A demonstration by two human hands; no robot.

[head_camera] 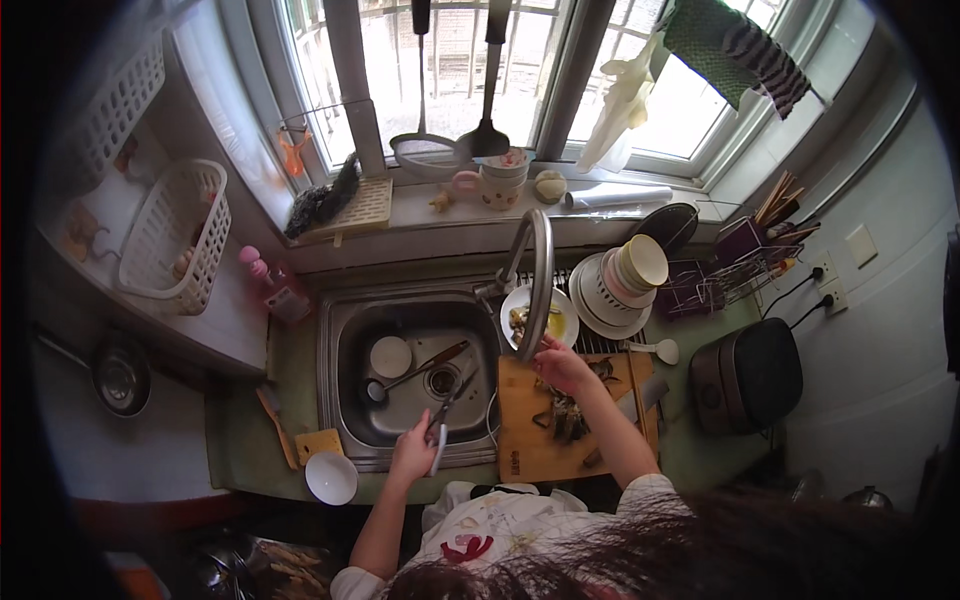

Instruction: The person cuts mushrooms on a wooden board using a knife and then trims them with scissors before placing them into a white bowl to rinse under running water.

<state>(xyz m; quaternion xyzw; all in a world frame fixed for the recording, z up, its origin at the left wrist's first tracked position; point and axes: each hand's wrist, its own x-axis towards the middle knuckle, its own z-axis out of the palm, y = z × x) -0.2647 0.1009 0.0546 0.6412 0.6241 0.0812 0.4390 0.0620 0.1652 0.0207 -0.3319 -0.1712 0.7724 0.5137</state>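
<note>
My left hand (415, 452) holds a pair of kitchen scissors (444, 420) by the handles, with the blades pointing over the steel sink (352, 405). In the sink lie a ladle (427, 365) and a round whitish item (391, 357). My right hand (561, 365) reaches across the wooden cutting board (517, 435), close to the rim of a white plate (568, 309) that bears food pieces and yellow liquid. The curved faucet (548, 255) partly hides its fingertips, and whether they hold something cannot be told. Dark food scraps (568, 420) lie on the board under my right forearm.
Stacked bowls and plates (643, 262) stand behind the board, right of the faucet. A white spoon (666, 351) and a dark appliance (757, 375) are at the right. Left of the sink are a white bowl (331, 478), a yellow sponge (319, 444), a brush (277, 427) and a pink bottle (287, 298).
</note>
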